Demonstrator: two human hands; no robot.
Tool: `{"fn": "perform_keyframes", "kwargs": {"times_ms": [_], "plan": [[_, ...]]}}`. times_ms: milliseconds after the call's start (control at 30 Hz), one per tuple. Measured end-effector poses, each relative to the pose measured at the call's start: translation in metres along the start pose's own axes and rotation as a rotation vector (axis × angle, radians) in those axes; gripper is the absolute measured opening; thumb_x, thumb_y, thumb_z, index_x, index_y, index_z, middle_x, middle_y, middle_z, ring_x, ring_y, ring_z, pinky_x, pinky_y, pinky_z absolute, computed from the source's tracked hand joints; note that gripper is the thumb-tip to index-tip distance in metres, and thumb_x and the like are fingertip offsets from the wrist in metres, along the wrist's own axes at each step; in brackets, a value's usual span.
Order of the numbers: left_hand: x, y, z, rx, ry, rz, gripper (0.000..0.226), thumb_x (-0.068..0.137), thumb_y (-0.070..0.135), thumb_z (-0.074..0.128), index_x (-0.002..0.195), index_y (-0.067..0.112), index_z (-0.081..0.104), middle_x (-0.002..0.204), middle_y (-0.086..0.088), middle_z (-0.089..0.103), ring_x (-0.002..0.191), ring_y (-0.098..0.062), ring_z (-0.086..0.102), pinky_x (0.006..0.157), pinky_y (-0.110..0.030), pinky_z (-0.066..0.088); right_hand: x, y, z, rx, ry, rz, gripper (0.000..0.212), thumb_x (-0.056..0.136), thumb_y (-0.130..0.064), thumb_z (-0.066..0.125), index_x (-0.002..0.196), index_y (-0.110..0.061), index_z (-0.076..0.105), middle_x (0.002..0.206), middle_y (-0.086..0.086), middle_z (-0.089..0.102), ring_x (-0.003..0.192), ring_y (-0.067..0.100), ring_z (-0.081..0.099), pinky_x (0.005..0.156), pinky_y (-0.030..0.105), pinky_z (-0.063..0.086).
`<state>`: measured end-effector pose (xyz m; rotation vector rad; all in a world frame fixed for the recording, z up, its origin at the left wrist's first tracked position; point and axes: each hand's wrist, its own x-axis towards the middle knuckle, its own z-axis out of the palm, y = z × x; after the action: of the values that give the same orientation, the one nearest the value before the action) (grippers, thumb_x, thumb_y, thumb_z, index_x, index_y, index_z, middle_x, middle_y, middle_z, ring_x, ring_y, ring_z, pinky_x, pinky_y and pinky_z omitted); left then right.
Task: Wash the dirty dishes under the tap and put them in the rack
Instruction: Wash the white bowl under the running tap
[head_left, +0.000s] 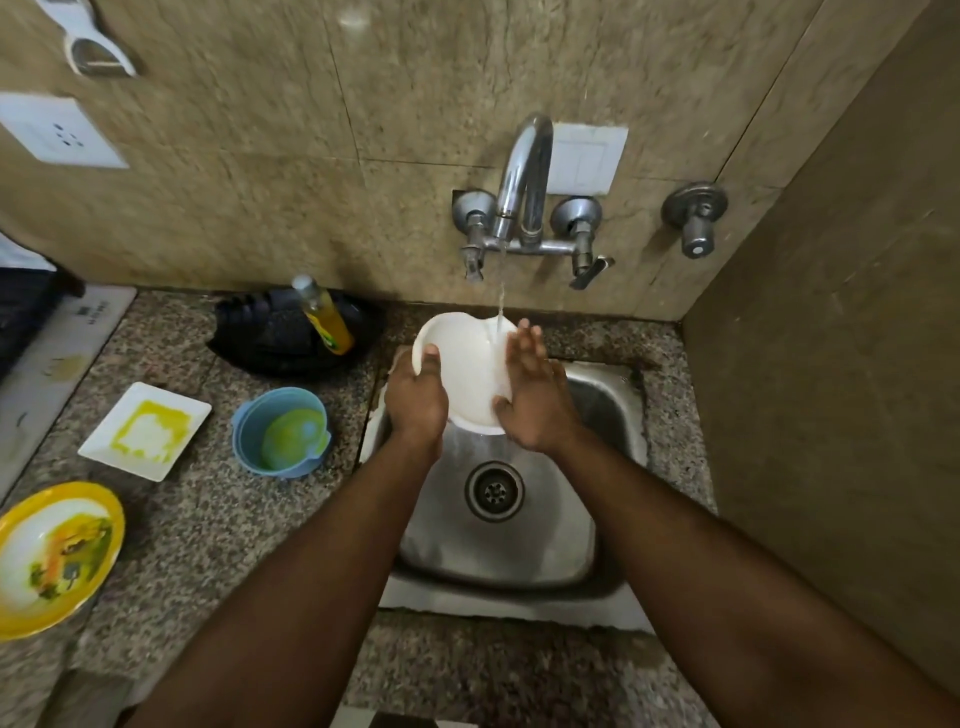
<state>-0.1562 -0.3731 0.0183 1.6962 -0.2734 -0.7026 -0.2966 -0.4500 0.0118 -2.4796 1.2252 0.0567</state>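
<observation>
Here, hands (470, 395) around bowl (462, 364)

The wall (260, 208) behind is covered with beige marble-like tiles. A white socket plate (57, 132) sits on it at the left, another white switch plate (584, 158) in the middle. The counter (218, 519) is speckled granite. A brown side wall (831, 364) stands at the right.
</observation>
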Motion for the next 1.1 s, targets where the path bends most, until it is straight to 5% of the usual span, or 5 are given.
{"fn": "perform_keyframes", "kwargs": {"times_ms": [200, 300, 533, 767, 1100], "plan": [[-0.003, -0.014, -0.01, -0.188, -0.166, -0.306, 0.036, 0.098, 0.013, 0.055, 0.134, 0.017, 0.062, 0.126, -0.012, 0.069, 0.113, -0.036, 0.066, 0.096, -0.058, 0.056, 0.009, 0.018, -0.02, 0.798, 0.014, 0.585, 0.041, 0.087, -0.015, 0.054, 0.127, -0.01, 0.056, 0.12, 0.018, 0.066, 0.098, 0.038, 0.068, 0.073, 0.056, 0.062], [-0.006, -0.021, -0.003, -0.198, -0.198, -0.382, 0.036, 0.1, 0.008, 0.053, 0.136, 0.01, 0.059, 0.128, -0.014, 0.068, 0.115, -0.037, 0.064, 0.101, -0.058, 0.054, 0.006, 0.02, -0.033, 0.909, 0.03, 0.596, 0.035, 0.085, -0.009, 0.047, 0.116, -0.011, 0.063, 0.103, 0.015, 0.068, 0.081, 0.037, 0.07, 0.053, 0.06, 0.059], [0.025, -0.021, 0.027, 0.154, -0.275, -0.382, 0.036, 0.089, 0.036, 0.069, 0.118, 0.013, 0.069, 0.117, -0.012, 0.073, 0.101, -0.037, 0.073, 0.083, -0.057, 0.062, -0.008, 0.012, -0.072, 0.533, 0.337, 0.38, 0.037, 0.078, -0.014, 0.054, 0.111, -0.012, 0.071, 0.104, 0.012, 0.075, 0.095, 0.034, 0.069, 0.081, 0.041, 0.058], [0.03, 0.017, 0.04, -0.041, -0.287, -0.264, 0.033, 0.102, 0.008, 0.057, 0.134, 0.005, 0.063, 0.128, -0.017, 0.069, 0.11, -0.04, 0.068, 0.094, -0.06, 0.056, -0.021, 0.009, -0.073, 0.616, 0.577, 0.285, 0.043, 0.09, -0.011, 0.058, 0.132, -0.016, 0.061, 0.118, 0.01, 0.07, 0.104, 0.028, 0.065, 0.086, 0.032, 0.051], [0.022, 0.042, 0.001, 0.15, -0.147, 0.088, 0.033, 0.082, 0.003, 0.074, 0.114, 0.009, 0.077, 0.102, -0.01, 0.078, 0.094, -0.031, 0.074, 0.085, -0.052, 0.063, -0.016, 0.009, -0.035, 0.982, 0.307, 0.552, 0.047, 0.078, -0.021, 0.059, 0.125, -0.02, 0.06, 0.118, 0.007, 0.068, 0.106, 0.03, 0.064, 0.09, 0.053, 0.057]]}}
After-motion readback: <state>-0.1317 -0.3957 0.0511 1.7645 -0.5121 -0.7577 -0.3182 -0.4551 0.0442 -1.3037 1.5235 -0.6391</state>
